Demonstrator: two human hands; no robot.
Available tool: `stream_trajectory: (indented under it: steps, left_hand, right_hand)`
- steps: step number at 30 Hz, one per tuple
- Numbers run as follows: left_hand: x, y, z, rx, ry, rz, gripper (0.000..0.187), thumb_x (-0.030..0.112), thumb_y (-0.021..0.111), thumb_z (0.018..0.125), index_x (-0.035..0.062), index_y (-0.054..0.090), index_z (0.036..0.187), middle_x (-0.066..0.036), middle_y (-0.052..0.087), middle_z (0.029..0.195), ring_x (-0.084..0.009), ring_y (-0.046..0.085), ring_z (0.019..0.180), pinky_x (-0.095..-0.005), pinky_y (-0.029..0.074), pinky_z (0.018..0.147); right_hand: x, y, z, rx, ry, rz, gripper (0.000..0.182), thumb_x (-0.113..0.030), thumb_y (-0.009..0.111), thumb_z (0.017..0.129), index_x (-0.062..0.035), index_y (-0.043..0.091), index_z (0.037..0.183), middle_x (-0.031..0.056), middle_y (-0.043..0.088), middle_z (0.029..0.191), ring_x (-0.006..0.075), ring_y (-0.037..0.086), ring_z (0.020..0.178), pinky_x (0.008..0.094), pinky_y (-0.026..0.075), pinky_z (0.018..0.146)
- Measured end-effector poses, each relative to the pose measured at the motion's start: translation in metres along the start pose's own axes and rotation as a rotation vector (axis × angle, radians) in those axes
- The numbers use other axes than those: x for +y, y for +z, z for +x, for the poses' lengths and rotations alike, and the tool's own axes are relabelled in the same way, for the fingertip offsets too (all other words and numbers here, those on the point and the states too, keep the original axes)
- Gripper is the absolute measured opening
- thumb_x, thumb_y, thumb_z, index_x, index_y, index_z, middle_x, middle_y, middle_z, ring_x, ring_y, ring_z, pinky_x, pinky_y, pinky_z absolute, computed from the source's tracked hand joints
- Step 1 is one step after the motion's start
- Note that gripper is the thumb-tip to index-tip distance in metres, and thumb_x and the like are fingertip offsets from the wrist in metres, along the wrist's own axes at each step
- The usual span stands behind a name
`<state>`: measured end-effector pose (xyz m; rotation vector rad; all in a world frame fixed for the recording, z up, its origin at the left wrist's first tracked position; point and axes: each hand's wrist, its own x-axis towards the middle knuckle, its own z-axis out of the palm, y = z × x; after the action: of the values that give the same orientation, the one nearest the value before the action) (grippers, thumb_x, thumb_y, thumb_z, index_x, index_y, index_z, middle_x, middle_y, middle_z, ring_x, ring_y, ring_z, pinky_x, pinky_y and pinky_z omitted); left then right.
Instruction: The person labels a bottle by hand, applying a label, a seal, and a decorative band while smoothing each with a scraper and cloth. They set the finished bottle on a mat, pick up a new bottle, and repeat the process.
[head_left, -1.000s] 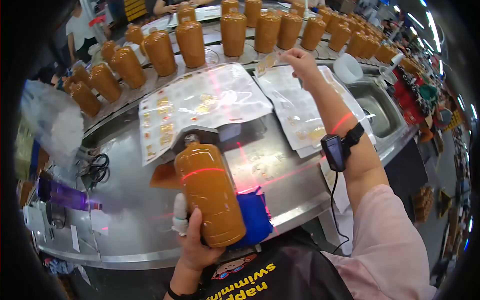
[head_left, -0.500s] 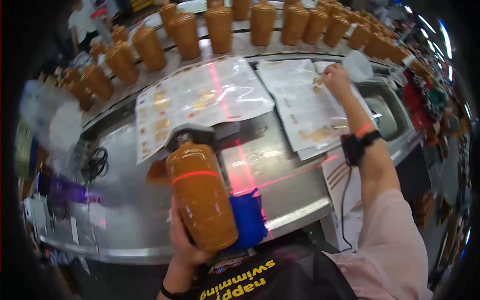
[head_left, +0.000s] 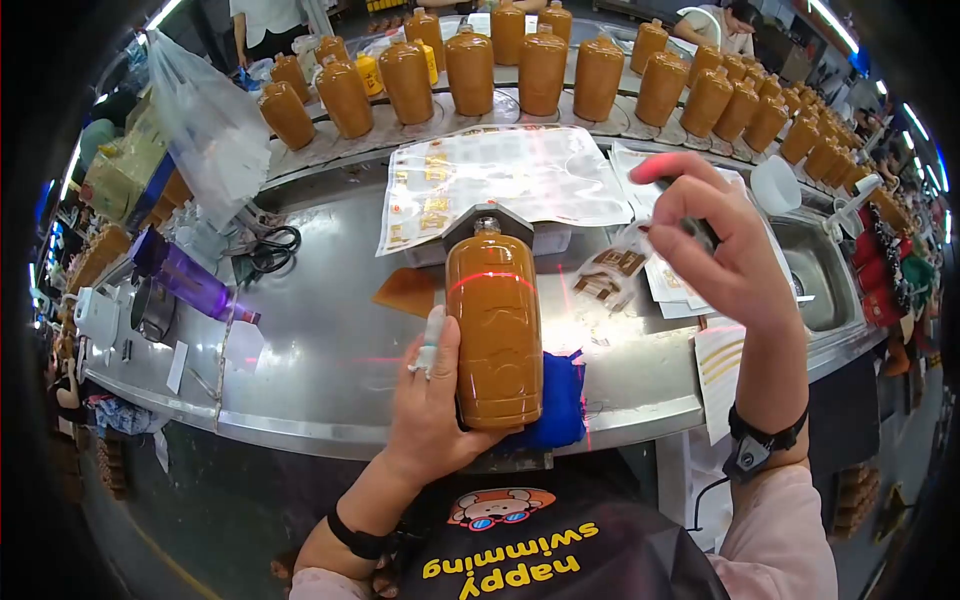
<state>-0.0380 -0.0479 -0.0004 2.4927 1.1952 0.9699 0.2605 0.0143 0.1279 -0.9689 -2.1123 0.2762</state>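
A glossy brown bottle (head_left: 492,335) lies on a stand with its neck in a dark angular holder (head_left: 488,212), a red laser line across its upper part. My left hand (head_left: 430,400) is wrapped round the bottle's lower left side, with white tape on a finger. My right hand (head_left: 715,225) is raised at the right, fingers pinched on a clear decal film (head_left: 612,268) with brown markings that hangs below it. Beside the bottle's base is a blue cloth (head_left: 562,400). White decal sheets (head_left: 510,180) lie behind the holder.
Rows of brown bottles (head_left: 540,72) stand along the back conveyor. At the right are a sink (head_left: 825,285) and a white bowl (head_left: 775,184). A purple bottle (head_left: 195,278) and black cable (head_left: 272,248) lie at the left. Co-workers (head_left: 725,28) are at the far side.
My right hand has come back from the right-hand sheets towards the bottle, now with a decal film. The view has shifted, and the bottle appears more upright. My left hand remains on it.
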Motion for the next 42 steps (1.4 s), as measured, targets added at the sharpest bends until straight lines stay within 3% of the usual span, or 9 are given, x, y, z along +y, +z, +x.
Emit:
stream_trajectory:
  steps: [1, 4, 7, 10, 11, 15, 18, 24, 42]
  left_hand:
    - [-0.003, 0.004, -0.002, 0.007, -0.018, -0.038, 0.118, 0.048, 0.082, 0.07, -0.0106, 0.016, 0.149, -0.029, 0.042, 0.143, -0.0404, 0.046, 0.13, -0.0512, 0.028, 0.11]
    - [-0.006, 0.009, -0.005, -0.032, -0.101, -0.256, 0.12, 0.047, 0.082, 0.071, -0.0084, 0.012, 0.15, -0.032, 0.032, 0.148, -0.0435, 0.039, 0.135, -0.048, 0.029, 0.111]
    - [-0.016, -0.002, -0.004, -0.116, -0.05, -0.428, 0.112, 0.044, 0.077, 0.079, -0.0058, 0.008, 0.152, -0.028, 0.027, 0.152, -0.0379, 0.036, 0.138, -0.0433, 0.031, 0.112]
    - [-0.003, -0.003, 0.014, 0.052, -0.301, -1.126, 0.101, 0.04, 0.069, 0.088, -0.0049, 0.006, 0.152, -0.024, 0.026, 0.152, -0.0302, 0.036, 0.138, -0.041, 0.033, 0.111]
    - [-0.007, 0.0, 0.019, 0.087, -0.35, -1.094, 0.095, 0.04, 0.063, 0.093, -0.0048, 0.004, 0.152, -0.022, 0.03, 0.15, -0.0258, 0.038, 0.136, -0.0383, 0.035, 0.109]
    - [-0.009, 0.007, 0.043, 0.021, -0.464, -1.036, 0.098, 0.037, 0.066, 0.092, -0.0046, 0.001, 0.152, -0.021, 0.036, 0.144, -0.0246, 0.043, 0.13, -0.0356, 0.038, 0.106]
    - [-0.005, 0.015, 0.047, 0.05, -0.442, -0.97, 0.096, 0.03, 0.067, 0.09, -0.0046, 0.001, 0.152, -0.02, 0.037, 0.143, -0.024, 0.044, 0.129, -0.0355, 0.039, 0.106]
    - [-0.009, 0.015, 0.046, 0.049, -0.456, -1.127, 0.095, 0.021, 0.064, 0.089, -0.0045, -0.001, 0.152, -0.02, 0.034, 0.145, -0.0235, 0.042, 0.13, -0.035, 0.038, 0.107]
    - [-0.016, 0.016, 0.044, 0.034, -0.406, -1.246, 0.089, 0.027, 0.058, 0.096, -0.0032, -0.005, 0.153, -0.019, 0.028, 0.151, -0.0225, 0.034, 0.137, -0.0338, 0.029, 0.112]
  right_hand:
    - [-0.007, 0.004, 0.003, -0.012, -0.053, 0.046, 0.01, -0.009, 0.065, 0.083, -0.0023, 0.058, 0.083, 0.011, 0.061, 0.107, 0.0175, 0.056, 0.08, 0.0291, 0.044, 0.069]
    - [-0.029, 0.011, 0.016, -0.11, -0.08, 0.101, 0.008, -0.006, 0.063, 0.083, -0.0036, 0.056, 0.081, 0.014, 0.059, 0.116, 0.0128, 0.053, 0.082, 0.0274, 0.043, 0.073]
    - [-0.021, 0.041, 0.023, -0.137, -0.044, 0.146, 0.008, -0.007, 0.064, 0.083, -0.0027, 0.057, 0.082, 0.0119, 0.059, 0.108, 0.0135, 0.054, 0.078, 0.0272, 0.045, 0.067]
    - [0.003, 0.075, 0.023, -0.163, 0.059, 0.164, 0.011, -0.01, 0.065, 0.084, -0.002, 0.058, 0.083, 0.011, 0.06, 0.106, 0.0174, 0.058, 0.083, 0.03, 0.048, 0.071]
    - [0.011, 0.085, 0.023, -0.161, 0.084, 0.187, 0.012, -0.011, 0.065, 0.084, -0.0018, 0.058, 0.084, 0.0108, 0.06, 0.106, 0.0187, 0.059, 0.085, 0.0311, 0.049, 0.073]
    - [0.024, 0.108, 0.019, -0.136, 0.136, 0.219, 0.013, -0.013, 0.065, 0.086, -0.0011, 0.059, 0.084, 0.0113, 0.061, 0.108, 0.0214, 0.06, 0.096, 0.033, 0.048, 0.084]
    - [0.027, 0.112, 0.017, -0.087, 0.151, 0.282, 0.013, -0.013, 0.064, 0.086, -0.0011, 0.059, 0.083, 0.0114, 0.06, 0.109, 0.0212, 0.06, 0.097, 0.0323, 0.047, 0.085]
    - [0.027, 0.116, 0.017, -0.082, 0.162, 0.346, 0.013, -0.012, 0.063, 0.088, -0.0011, 0.059, 0.084, 0.0114, 0.06, 0.109, 0.0203, 0.059, 0.097, 0.0316, 0.047, 0.086]
    - [0.025, 0.119, 0.019, -0.102, 0.202, 0.363, 0.013, -0.011, 0.062, 0.089, -0.0003, 0.058, 0.084, 0.0116, 0.062, 0.104, 0.0201, 0.059, 0.093, 0.0315, 0.048, 0.084]
